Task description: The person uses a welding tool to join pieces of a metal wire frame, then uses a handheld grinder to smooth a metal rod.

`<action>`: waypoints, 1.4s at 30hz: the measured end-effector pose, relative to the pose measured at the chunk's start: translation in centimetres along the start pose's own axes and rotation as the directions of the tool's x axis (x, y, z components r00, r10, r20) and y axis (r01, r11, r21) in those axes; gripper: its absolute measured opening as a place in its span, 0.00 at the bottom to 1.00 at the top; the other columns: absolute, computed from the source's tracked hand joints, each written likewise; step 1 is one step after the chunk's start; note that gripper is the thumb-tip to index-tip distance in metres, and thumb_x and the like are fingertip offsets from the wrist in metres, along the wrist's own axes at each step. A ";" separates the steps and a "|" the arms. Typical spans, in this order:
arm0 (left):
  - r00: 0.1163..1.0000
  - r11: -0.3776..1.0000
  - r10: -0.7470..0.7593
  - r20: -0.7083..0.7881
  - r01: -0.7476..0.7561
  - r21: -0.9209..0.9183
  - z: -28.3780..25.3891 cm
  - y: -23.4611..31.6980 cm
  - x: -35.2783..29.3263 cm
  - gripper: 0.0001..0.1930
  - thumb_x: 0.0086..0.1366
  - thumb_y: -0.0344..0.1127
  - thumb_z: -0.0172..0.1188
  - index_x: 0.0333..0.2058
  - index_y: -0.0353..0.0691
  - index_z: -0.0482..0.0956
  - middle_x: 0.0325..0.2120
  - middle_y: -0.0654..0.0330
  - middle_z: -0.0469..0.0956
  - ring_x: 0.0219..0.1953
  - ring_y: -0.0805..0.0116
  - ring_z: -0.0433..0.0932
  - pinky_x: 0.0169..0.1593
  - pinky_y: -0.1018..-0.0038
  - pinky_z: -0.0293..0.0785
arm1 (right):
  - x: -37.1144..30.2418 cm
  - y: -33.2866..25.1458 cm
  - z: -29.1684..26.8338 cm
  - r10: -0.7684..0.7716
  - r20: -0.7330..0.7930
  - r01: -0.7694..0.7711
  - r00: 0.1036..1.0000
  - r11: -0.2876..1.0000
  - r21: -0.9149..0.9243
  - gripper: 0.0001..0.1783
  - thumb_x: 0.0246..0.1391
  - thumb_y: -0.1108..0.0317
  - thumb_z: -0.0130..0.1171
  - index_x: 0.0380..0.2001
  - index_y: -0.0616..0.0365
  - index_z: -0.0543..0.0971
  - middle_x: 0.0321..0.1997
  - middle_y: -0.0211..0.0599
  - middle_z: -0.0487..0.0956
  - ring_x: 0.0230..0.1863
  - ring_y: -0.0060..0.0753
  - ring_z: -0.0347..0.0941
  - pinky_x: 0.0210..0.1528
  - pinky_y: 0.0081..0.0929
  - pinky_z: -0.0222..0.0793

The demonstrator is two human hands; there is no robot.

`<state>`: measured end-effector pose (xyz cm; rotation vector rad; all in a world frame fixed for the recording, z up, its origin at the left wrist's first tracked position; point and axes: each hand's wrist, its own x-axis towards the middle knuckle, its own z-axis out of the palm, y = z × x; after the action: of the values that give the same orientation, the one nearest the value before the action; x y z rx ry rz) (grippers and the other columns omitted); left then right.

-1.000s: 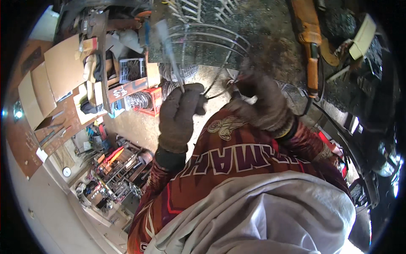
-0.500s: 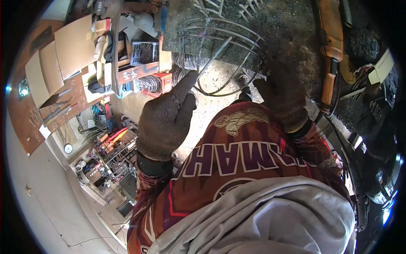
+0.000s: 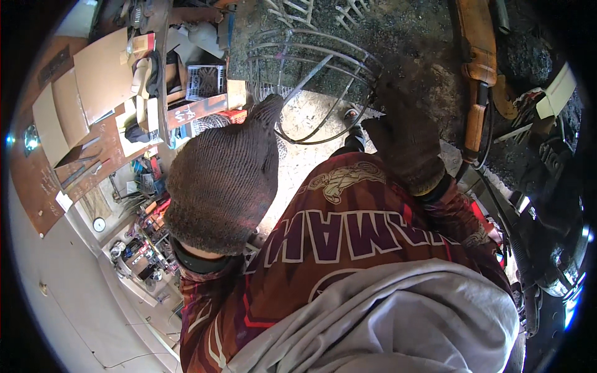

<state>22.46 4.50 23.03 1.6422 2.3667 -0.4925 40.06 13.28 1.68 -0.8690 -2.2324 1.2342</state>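
Note:
A round cage-like metal wire frame [image 3: 331, 60], made of bent rods and crossbars, leans over the near edge of the dark worktable [image 3: 423, 37]. My left hand [image 3: 224, 177], in a brown knitted glove, is closed at the frame's left side, its fingertips partly hidden behind the glove's back. At the frame's right side, my right hand [image 3: 410, 143], in a similar dark glove, is closed about the rim; deep shadow covers most of its fingers. Beyond the frame, short welded rod pieces [image 3: 298, 11] lie on the table.
A wooden-handled tool [image 3: 480, 68] with a cable lies on the table's right. Shelving at left holds a plastic crate [image 3: 205, 82] and cardboard sheets [image 3: 106, 74]. Coiled wire rings [image 3: 211, 122] are stacked below. Tools crowd the lower left, near a wall gauge [image 3: 99, 224].
My left hand has turned and come nearer, showing more of its back. The frame sits slightly farther left in view, as does the whole scene. My right hand stays at the rim.

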 end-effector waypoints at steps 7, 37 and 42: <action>0.995 0.998 -0.066 0.074 0.067 -0.004 1.6 1.0 1.0 0.18 0.67 0.31 0.62 0.56 0.46 0.82 0.30 0.45 0.83 0.28 0.50 0.84 0.34 0.60 0.80 | -0.1 0.6 -0.1 -0.060 0.005 0.061 0.998 0.997 -0.048 0.31 0.54 0.64 0.66 0.60 0.62 0.75 0.60 0.58 0.77 0.51 0.60 0.80 0.51 0.47 0.78; 0.972 0.918 -0.165 -0.166 0.090 -0.387 5.1 0.5 0.9 0.15 0.68 0.30 0.63 0.52 0.36 0.82 0.40 0.46 0.86 0.38 0.56 0.88 0.41 0.67 0.82 | 0.7 1.1 -0.3 0.017 0.057 -0.016 0.998 1.000 -0.016 0.30 0.54 0.62 0.68 0.59 0.59 0.77 0.57 0.53 0.79 0.49 0.56 0.79 0.52 0.46 0.76; 0.975 0.919 -0.156 -0.155 0.086 -0.384 4.9 0.5 0.7 0.15 0.68 0.29 0.62 0.53 0.35 0.81 0.41 0.44 0.85 0.38 0.56 0.88 0.41 0.67 0.82 | 0.8 1.1 -0.3 0.018 0.105 -0.014 0.994 0.999 -0.039 0.28 0.55 0.62 0.66 0.58 0.58 0.78 0.59 0.53 0.79 0.51 0.57 0.79 0.53 0.47 0.76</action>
<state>22.66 3.40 18.16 1.4223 2.5055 0.1012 40.05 14.48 0.99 -0.8552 -2.3434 1.2762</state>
